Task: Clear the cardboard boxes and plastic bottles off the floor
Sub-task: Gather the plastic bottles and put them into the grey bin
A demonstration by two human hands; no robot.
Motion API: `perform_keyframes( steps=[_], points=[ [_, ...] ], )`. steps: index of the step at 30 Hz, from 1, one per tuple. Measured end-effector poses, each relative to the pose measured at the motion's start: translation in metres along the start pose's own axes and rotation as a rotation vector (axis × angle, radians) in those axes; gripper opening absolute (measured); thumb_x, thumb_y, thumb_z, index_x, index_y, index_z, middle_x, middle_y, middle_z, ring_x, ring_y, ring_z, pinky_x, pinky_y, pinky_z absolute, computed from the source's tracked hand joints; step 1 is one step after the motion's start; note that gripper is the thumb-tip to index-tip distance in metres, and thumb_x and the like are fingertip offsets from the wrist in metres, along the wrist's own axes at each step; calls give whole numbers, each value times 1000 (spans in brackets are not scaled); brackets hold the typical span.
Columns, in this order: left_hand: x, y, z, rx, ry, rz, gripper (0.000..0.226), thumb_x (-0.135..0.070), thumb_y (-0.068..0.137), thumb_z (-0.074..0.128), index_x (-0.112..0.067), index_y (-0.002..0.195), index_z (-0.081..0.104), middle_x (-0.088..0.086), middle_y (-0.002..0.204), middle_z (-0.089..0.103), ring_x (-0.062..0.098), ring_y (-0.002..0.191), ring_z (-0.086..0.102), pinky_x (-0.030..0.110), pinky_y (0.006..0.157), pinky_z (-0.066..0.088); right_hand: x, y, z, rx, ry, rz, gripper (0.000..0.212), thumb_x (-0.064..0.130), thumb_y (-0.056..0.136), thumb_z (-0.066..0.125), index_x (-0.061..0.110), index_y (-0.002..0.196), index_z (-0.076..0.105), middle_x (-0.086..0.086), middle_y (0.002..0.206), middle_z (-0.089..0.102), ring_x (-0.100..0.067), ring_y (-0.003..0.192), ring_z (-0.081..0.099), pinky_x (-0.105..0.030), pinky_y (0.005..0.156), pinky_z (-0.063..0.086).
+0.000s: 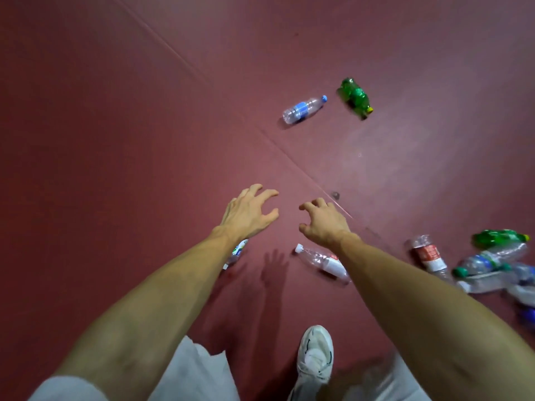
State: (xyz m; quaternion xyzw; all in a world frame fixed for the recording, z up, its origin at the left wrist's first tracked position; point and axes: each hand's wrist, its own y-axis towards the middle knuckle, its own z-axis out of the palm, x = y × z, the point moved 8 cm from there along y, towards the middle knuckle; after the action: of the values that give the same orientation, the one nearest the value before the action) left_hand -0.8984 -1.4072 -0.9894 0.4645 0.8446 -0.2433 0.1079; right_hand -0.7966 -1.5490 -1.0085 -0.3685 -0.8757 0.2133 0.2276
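Over the floor (115, 140), the left hand (249, 212) and right hand (324, 222) are held out empty, fingers spread and half-curled. A clear bottle (324, 263) is seen lying on it beneath the right wrist.

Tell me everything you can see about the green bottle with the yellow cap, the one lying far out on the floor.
The green bottle is translucent green plastic, dented-looking and slightly blurred. Its yellow cap is on and points toward the lower right of the view. It lies on its side on the dark red floor, touching only that. A clear bottle with a blue cap lies left of it, apart.
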Motion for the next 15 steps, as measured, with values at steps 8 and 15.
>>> perform_keyframes(
  steps=[8,15],
  points=[
    [87,48,161,-26,17,42,51,-49,92,57,-40,142,49,3,154,37,24,139,38,43,109,38,-49,92,164,-27,-8,31,58,36,91,58,29,147,43,-7,148,37,-32,133,37,-47,101,44],
    [152,41,232,-71,28,-27,59,-49,89,61,-40,145,45,9,164,16,26,152,7,53,118,19,-89,107,220,-33,-127,142,74,50,92,55,41,156,19,-5,164,13,-38,147,14,-62,108,29]
  ],
)
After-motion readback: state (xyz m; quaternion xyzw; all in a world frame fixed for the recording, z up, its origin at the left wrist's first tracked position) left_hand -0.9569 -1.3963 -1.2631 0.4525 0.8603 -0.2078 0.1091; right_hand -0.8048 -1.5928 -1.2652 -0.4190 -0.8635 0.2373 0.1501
